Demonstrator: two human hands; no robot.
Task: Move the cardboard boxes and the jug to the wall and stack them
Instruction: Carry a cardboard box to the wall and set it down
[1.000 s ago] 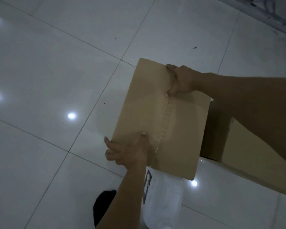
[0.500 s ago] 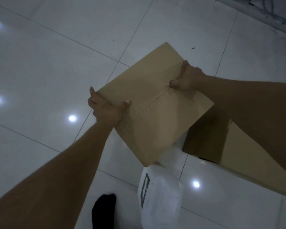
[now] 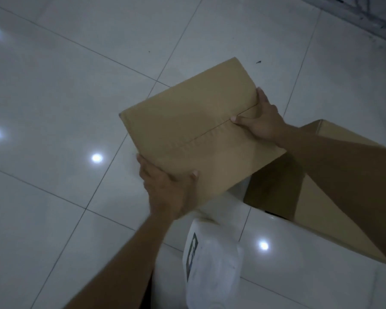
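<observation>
1. While the fingers (image 3: 241, 119) of the right hand (image 3: 262, 121) curl over the far right edge of the small cardboard box (image 3: 196, 134), the thumb lies on top near the seam, so this hand grips the box.
2. The left hand (image 3: 169, 192) grips the near corner of the same box, thumb on top and the other fingers tucked under it.
3. The box is held up in the air, tilted, above the white tiled floor (image 3: 54, 108). It does not touch the floor.
4. Just beside it on the right sits a bigger cardboard box (image 3: 316, 197), down on the floor.
5. The white jug (image 3: 212, 264) stands on the floor near the person, just below the held box.
6. The wall (image 3: 370, 16) shows as a dark strip in the far right corner, well apart from the box.
7. I think the step in hand is carrying the first box. Next, it likely needs to go over to the wall and be set down flat, so other things can stack on it.
</observation>
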